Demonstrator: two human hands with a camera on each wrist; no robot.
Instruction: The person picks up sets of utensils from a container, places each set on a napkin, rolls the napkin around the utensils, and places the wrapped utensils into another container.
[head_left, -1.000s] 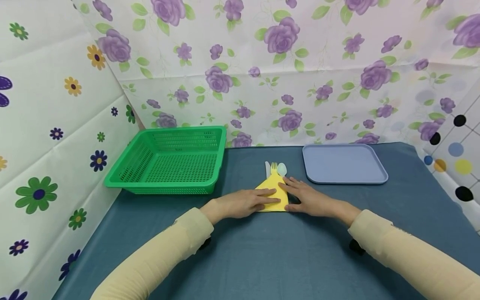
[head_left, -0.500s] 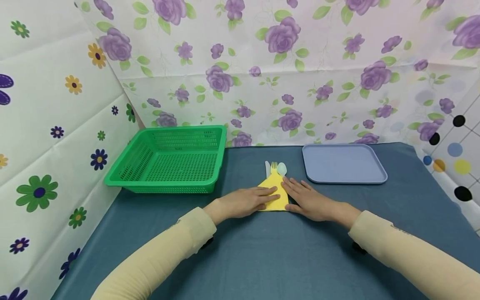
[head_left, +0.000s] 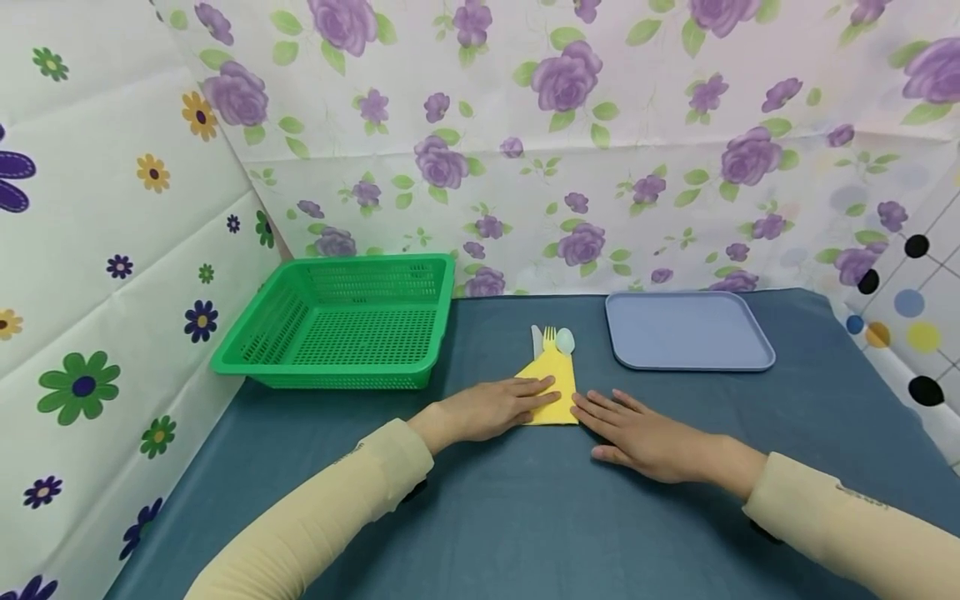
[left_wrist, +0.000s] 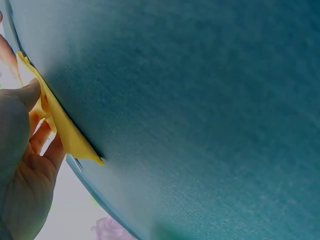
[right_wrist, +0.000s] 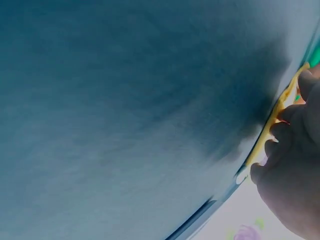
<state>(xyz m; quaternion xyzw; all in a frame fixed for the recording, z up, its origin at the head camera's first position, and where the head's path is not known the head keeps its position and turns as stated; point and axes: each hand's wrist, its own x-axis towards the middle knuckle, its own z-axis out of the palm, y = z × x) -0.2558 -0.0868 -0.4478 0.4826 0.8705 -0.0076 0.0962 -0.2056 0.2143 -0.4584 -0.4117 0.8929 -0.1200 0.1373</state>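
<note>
A folded yellow napkin lies on the table, wrapped over the lower parts of a pale knife, a yellow fork and a pale spoon. Only the top ends of the cutlery show beyond its upper edge. My left hand rests on the napkin's left part with its fingers extended. At the napkin's lower right edge, the fingertips of my right hand lie right by the cloth, fingers straight. The left wrist view shows the left thumb and fingers against the napkin.
Back left on the blue-covered table stands a green perforated basket. A flat light-blue tray lies at the back right. Flowered sheets hang behind and at the left.
My right hand has slid off the napkin's right side, moving right and toward me. The left hand stays on the napkin, which has hardly moved.
</note>
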